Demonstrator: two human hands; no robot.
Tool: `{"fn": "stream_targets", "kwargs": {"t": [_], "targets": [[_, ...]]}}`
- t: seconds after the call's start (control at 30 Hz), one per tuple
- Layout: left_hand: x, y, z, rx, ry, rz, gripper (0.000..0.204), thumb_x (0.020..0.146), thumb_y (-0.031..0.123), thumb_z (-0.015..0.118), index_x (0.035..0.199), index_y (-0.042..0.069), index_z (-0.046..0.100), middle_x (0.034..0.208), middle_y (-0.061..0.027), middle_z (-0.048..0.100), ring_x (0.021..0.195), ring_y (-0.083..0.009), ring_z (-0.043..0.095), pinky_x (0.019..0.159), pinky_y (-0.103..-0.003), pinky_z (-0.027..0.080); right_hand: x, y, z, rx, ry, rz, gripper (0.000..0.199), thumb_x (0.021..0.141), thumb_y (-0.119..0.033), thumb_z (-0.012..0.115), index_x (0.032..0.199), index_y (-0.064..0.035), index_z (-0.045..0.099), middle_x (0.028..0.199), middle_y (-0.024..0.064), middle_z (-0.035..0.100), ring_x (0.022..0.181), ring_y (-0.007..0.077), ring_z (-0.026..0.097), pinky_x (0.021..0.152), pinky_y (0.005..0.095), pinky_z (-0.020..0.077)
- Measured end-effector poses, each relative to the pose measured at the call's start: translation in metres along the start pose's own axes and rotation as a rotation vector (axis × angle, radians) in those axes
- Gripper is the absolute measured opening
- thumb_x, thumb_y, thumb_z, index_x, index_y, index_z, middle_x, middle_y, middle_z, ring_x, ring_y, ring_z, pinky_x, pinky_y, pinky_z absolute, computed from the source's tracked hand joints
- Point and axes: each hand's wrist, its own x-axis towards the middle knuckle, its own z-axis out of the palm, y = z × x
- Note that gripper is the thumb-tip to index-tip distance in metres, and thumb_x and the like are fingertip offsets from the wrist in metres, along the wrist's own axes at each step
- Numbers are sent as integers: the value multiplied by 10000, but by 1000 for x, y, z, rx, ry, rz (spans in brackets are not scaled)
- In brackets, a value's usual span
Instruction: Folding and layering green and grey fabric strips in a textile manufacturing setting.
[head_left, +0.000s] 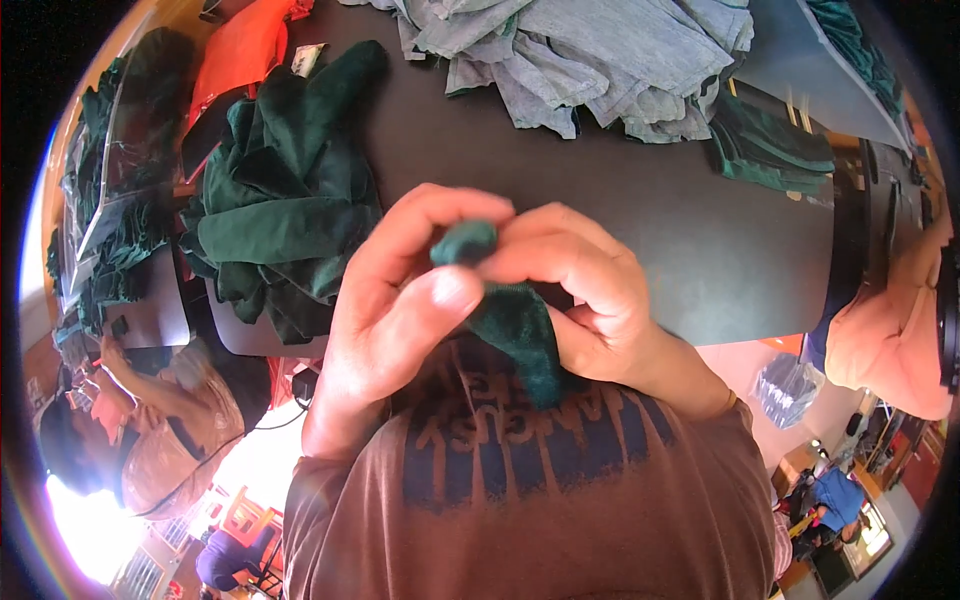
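Both of my hands are raised in front of my chest, over the table's near edge, holding one dark green velvet fabric piece (pixel 518 335). Its upper end is bunched between my left hand (pixel 400 300), thumb and fingers pinching it, and the fingertips of my right hand (pixel 590 280). The rest of the velvet hangs down between the hands in front of my brown shirt. My right hand's fingers are curled, and its fingertips are slightly blurred. What shape the piece has overall cannot be made out.
A heap of dark green velvet pieces (pixel 285 215) lies on the dark table (pixel 640 235) at left. Grey fabric pieces (pixel 590 60) are piled at the back, with a green velvet stack (pixel 770 150) right of them. Red fabric (pixel 240 50) lies far left. People sit at both sides.
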Motion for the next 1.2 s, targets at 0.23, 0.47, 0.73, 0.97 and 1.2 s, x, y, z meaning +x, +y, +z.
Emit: {"fn": "stream_targets", "kwargs": {"t": [0.23,0.47,0.73,0.97,1.2], "targets": [[3,-17,-20,-283,299,110,137,865,107,574,968,21,549,860,-21,559,778,-74,502,708,-199,396,0,1,2,-75,-20,-26,387,623,118,575,965,-47,648,820,98,571,661,242,577,563,297,458],[10,-8,-23,-544,358,175,143,864,57,544,999,12,526,757,-11,488,656,-78,428,614,-210,361,0,0,2,-81,-28,-116,330,629,103,591,926,-25,656,820,93,554,647,205,551,539,269,432],[5,-7,-26,-288,363,159,325,887,207,519,1129,-6,482,1001,-65,539,873,-131,503,806,-259,377,-3,1,0,24,-13,-71,375,606,155,504,910,-8,651,915,118,567,768,230,574,645,271,451],[-1,-12,-22,-353,145,32,220,886,176,527,1018,1,547,914,-67,573,847,-119,523,781,-240,385,0,-2,3,62,-85,-41,370,608,165,515,909,-7,644,935,128,574,791,245,585,675,282,459],[-3,-7,-23,-397,253,133,160,883,161,546,938,11,558,844,-46,577,755,-89,513,713,-218,401,5,-8,0,204,-249,83,332,662,147,508,919,-25,628,889,124,569,748,259,576,655,286,458]]}}
